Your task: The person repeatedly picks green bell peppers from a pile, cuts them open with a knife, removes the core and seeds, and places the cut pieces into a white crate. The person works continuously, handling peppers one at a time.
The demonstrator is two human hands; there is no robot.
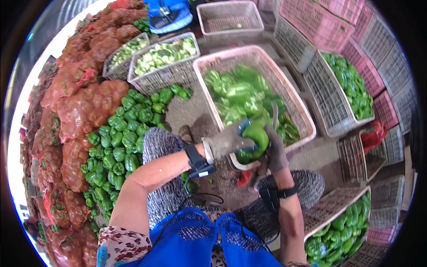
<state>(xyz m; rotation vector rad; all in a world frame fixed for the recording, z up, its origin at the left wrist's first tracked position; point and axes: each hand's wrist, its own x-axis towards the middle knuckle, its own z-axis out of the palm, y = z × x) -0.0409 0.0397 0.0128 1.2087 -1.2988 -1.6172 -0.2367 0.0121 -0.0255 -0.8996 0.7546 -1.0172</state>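
My left hand (232,138), in a grey and blue work glove, is closed around a green bell pepper (256,136) above the near end of a pink plastic crate (302,115). On the pepper's right side is my right hand (276,150), also gloved, holding a knife with a curved metal blade (275,115) that points up and away. The knife's handle is hidden in the glove. Inside the crate lie many green peppers, some looking cut, and darker leaf-like pieces. A large heap of whole green bell peppers (118,140) lies on the ground at the left.
Red mesh sacks (86,106) are piled along the left. Two crates of pale green pieces (163,71) stand beyond the heap. An emptier crate (230,31) is at the top. Crates of green peppers (350,83) and stacked pink crates (317,20) stand to the right.
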